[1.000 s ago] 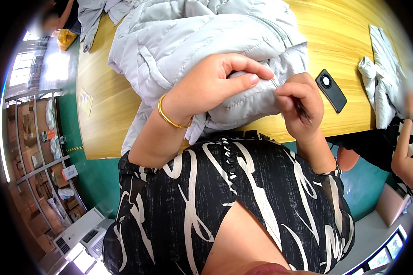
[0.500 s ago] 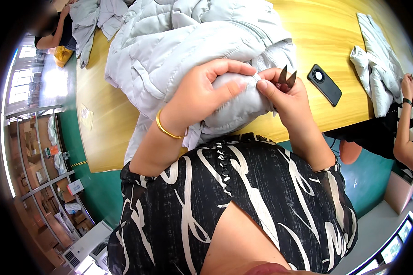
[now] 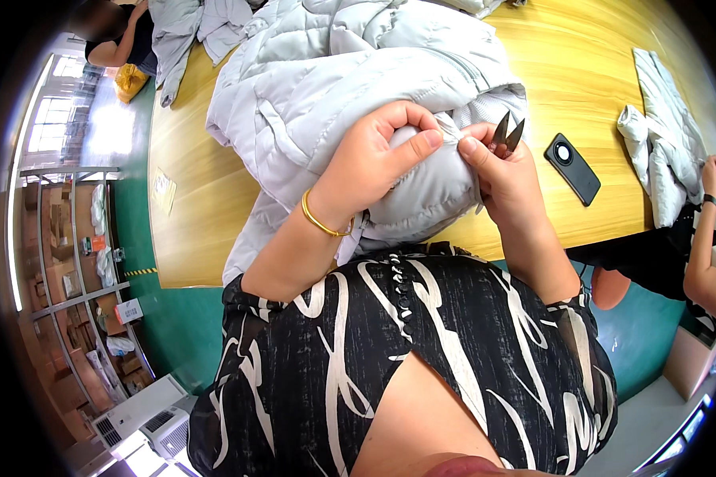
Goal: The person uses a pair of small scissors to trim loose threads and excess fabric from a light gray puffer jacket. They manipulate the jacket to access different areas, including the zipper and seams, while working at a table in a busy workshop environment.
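Observation:
A light grey quilted padded jacket [image 3: 318, 83] lies bunched on the table in front of me. My left hand [image 3: 374, 159], a gold bangle at its wrist, pinches a bit of the jacket's edge between thumb and forefinger. Close by on the right, my right hand [image 3: 505, 171] grips the same edge with thumb and finger. Tucked in that hand is a pair of thread snips [image 3: 507, 133], dark blades apart and pointing up and away from me. The snips' handles are mostly hidden by my fingers.
A black phone [image 3: 573, 168] lies on the wooden table [image 3: 585, 79] right of the jacket. Farther right, another person's hand [image 3: 712, 179] is beside a pale garment [image 3: 664, 135]. A person [image 3: 123, 40] sits at the far left near more grey garments [image 3: 175, 40]. Shelving [image 3: 75, 294] stands left.
The whole view has shifted slightly, moving the table and jacket rightward in the picture. Both hands keep their pinch; a pale fold of fabric now shows stretched between them.

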`<action>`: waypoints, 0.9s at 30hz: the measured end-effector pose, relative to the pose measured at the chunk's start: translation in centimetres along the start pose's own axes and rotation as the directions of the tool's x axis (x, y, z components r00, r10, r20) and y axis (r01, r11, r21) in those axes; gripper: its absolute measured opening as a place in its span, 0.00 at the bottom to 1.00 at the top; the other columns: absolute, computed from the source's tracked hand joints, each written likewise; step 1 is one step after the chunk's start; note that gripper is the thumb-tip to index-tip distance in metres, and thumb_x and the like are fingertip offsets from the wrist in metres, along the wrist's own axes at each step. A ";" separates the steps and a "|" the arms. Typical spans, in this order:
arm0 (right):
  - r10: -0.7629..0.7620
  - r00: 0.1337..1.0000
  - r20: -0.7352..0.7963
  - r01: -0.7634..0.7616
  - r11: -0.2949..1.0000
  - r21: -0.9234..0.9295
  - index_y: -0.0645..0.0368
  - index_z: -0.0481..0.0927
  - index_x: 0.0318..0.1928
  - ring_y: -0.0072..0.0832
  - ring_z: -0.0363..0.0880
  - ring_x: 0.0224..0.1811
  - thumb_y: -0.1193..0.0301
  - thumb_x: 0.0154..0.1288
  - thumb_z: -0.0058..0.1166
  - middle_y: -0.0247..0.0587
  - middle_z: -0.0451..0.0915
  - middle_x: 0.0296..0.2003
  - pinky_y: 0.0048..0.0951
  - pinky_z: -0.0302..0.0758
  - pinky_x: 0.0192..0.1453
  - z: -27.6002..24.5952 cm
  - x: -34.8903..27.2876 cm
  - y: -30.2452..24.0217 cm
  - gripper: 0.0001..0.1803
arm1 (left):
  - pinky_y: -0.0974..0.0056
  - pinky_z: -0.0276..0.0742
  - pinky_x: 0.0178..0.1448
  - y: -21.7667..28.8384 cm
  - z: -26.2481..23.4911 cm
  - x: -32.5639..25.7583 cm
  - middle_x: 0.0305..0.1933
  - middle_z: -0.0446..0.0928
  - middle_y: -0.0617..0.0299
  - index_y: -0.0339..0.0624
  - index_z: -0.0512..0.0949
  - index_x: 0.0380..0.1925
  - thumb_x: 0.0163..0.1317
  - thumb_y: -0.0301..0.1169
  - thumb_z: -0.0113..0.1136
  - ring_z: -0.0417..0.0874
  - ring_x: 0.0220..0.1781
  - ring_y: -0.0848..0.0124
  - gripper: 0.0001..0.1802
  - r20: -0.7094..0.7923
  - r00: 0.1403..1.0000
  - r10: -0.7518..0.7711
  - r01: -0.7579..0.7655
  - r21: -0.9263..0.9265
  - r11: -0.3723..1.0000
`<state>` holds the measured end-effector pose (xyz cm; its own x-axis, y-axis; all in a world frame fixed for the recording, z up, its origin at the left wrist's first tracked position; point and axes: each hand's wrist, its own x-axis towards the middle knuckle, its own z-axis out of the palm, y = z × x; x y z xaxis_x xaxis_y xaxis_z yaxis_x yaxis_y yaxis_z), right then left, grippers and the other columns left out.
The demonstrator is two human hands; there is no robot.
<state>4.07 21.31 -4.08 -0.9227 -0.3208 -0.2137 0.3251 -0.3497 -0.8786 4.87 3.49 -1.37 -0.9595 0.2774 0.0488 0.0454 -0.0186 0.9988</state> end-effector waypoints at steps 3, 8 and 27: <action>0.022 1.000 0.010 -0.022 0.999 0.031 0.60 0.77 0.34 0.07 0.61 0.18 0.68 0.57 0.58 0.21 0.71 0.21 0.12 0.54 0.21 0.0 0.2 0.0 0.09 | 0.78 0.63 0.44 0.1 -0.2 0.0 0.34 0.70 0.72 0.39 0.72 0.34 0.62 0.32 0.55 0.66 0.38 0.85 0.08 0.014 0.998 -0.063 0.064 -0.037 0.997; 0.026 0.999 0.031 -0.027 0.998 0.052 0.60 0.76 0.35 0.07 0.62 0.19 0.69 0.57 0.58 0.22 0.72 0.21 0.12 0.55 0.21 -0.1 0.4 0.1 0.08 | 0.79 0.62 0.44 0.1 -0.3 0.2 0.34 0.69 0.73 0.40 0.72 0.34 0.62 0.32 0.54 0.65 0.38 0.85 0.08 0.028 0.998 -0.057 0.058 -0.030 0.998; 0.004 0.998 0.070 -0.008 0.998 0.056 0.58 0.76 0.34 0.06 0.63 0.19 0.69 0.58 0.57 0.21 0.72 0.22 0.11 0.55 0.21 0.0 1.3 0.3 0.06 | 0.72 0.63 0.58 -0.4 -1.9 0.5 0.49 0.72 0.64 0.34 0.68 0.52 0.66 0.33 0.46 0.68 0.52 0.79 0.18 -0.007 1.000 0.020 -0.020 -0.026 0.999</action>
<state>3.02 20.76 -4.62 -0.9044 -0.3836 -0.1869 0.3439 -0.3960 -0.8514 3.81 1.86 -1.78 -0.9604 0.2701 0.0684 0.0571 -0.0495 0.9971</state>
